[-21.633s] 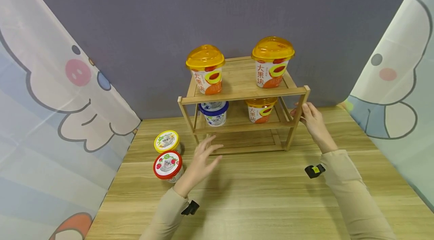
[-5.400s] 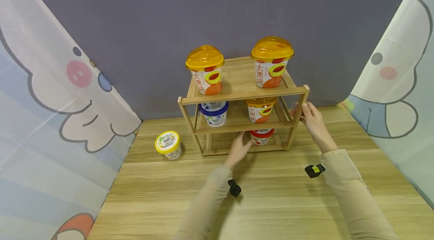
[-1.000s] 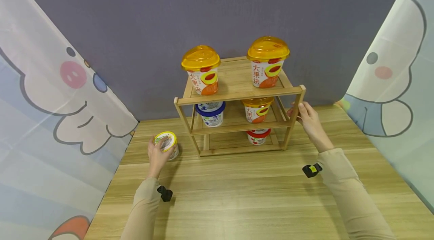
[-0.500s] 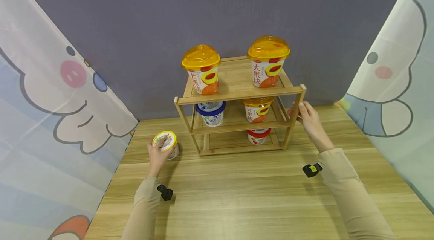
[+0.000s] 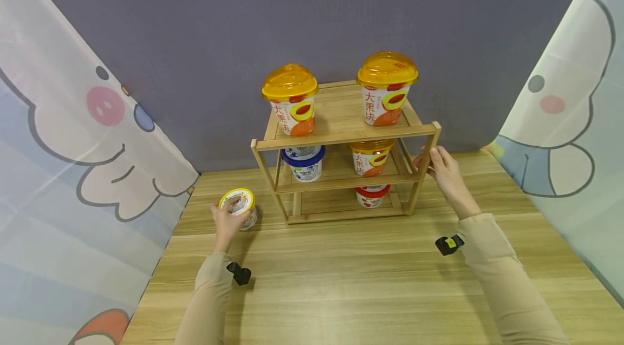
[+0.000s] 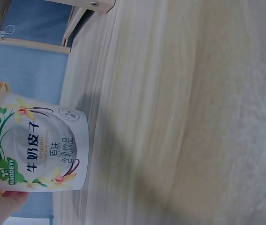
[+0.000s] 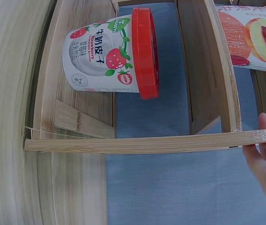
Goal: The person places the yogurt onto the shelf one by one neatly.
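My left hand (image 5: 226, 226) reaches over a yellow-lidded cup of milk drink (image 5: 251, 219) on the table and grips it at the lid. The left wrist view shows this white cup (image 6: 48, 145) close up, with thumb and fingers on opposite sides of its lid. With my right hand (image 5: 448, 177) I hold the right front upright of a wooden rack (image 5: 348, 134), fingers around the post (image 7: 189, 142). A red-lidded strawberry cup (image 7: 100, 54) stands on the rack's bottom level, right side.
Two orange-lidded peach cups, the left one (image 5: 294, 112) and the right one (image 5: 385, 101), stand on the top level. The middle level bears a blue-lidded cup (image 5: 306, 167) and another peach cup (image 5: 369, 160). A grey backdrop (image 5: 234, 63) rises behind.
The red-lidded cup has gone from the table to the rack's bottom level. My left hand has left it and moved left onto the yellow-lidded cup. The right hand stays on the post.
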`<state>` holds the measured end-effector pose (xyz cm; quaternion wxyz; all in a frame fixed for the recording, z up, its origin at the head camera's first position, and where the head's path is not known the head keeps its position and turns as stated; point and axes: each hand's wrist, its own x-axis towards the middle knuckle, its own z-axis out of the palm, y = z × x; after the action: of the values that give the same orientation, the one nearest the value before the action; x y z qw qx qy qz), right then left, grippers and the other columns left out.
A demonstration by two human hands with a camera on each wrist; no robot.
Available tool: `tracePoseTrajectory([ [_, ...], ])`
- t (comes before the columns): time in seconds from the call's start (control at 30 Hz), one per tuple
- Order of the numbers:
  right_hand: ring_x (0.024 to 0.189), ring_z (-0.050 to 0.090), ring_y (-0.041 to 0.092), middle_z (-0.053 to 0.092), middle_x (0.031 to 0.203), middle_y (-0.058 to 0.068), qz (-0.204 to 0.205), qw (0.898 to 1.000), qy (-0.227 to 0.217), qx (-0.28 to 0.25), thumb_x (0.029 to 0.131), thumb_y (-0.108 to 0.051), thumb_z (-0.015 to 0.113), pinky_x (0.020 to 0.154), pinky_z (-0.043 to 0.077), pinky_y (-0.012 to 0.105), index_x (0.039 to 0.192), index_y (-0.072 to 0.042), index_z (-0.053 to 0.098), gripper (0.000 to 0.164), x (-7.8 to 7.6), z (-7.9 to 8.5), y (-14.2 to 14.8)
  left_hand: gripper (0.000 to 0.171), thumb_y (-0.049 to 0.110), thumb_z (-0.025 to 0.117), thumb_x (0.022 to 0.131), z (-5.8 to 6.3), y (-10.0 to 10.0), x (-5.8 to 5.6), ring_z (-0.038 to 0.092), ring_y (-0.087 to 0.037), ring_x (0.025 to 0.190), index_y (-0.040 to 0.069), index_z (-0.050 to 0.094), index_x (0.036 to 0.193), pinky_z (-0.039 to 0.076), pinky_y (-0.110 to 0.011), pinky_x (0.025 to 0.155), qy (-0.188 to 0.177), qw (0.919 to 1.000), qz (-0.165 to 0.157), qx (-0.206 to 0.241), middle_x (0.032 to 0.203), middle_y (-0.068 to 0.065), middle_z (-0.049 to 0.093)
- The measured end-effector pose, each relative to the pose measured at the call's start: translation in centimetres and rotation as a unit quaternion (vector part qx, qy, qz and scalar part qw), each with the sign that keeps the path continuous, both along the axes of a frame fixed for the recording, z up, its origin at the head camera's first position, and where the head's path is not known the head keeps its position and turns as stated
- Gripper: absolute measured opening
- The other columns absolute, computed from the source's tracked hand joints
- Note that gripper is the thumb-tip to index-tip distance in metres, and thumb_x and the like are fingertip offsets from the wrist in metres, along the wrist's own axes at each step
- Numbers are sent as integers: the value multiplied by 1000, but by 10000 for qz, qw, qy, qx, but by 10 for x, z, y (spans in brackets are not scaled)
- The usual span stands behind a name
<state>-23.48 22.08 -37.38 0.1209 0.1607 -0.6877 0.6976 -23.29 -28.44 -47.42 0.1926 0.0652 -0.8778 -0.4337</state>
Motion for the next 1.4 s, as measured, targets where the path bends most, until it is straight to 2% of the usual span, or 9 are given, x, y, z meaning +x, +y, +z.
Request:
tracePoseTrajectory([
  [0.4, 84, 55, 10, 56, 86, 2, -41, 10000, 32, 2, 97, -23, 30, 76, 44, 14, 103, -19, 50, 21, 12, 16, -10, 42, 13, 77, 66, -9, 5, -1, 21, -43, 117, 4, 61, 103, 28, -55, 88, 392, 9986, 235, 271, 125, -28, 22],
  [0.6, 84, 56, 11, 56, 87, 3, -35, 10000, 37, 13, 97, -21, 29, 75, 44, 15, 104, -18, 50, 22, 6, 8, -5, 41, 11, 78, 64, -9, 6, 1, 21, -41, 117, 4, 62, 101, 26, -55, 89, 530, 9977, 282, 324, 125, -28, 24],
  [0.97, 87, 57, 13, 58, 89, 4, 13, 9999, 114, 6, 96, -25, 31, 78, 44, 17, 108, -13, 51, 25, 0, -1, 1, 41, 13, 79, 62, 6, 15, 11, 26, -35, 117, 7, 63, 99, 28, -55, 91, 698, 9968, 156, 353, 126, -23, 26],
  [1.17, 87, 56, 12, 58, 89, 3, 44, 9999, 82, -41, 96, -24, 31, 78, 44, 17, 108, -14, 50, 25, 0, -1, 0, 41, 13, 79, 63, 18, 23, 20, 25, -36, 118, 9, 62, 100, 33, -57, 88, 657, 9974, -26, 298, 128, -21, 23],
  [1.4, 82, 56, 10, 56, 86, 3, -5, 9999, 62, -145, 97, -20, 30, 74, 45, 16, 103, -17, 51, 22, 4, 6, -5, 41, 11, 80, 61, 30, 35, 32, 28, -36, 116, 8, 63, 98, 33, -58, 86, 926, 9953, -125, 244, 125, -21, 25],
])
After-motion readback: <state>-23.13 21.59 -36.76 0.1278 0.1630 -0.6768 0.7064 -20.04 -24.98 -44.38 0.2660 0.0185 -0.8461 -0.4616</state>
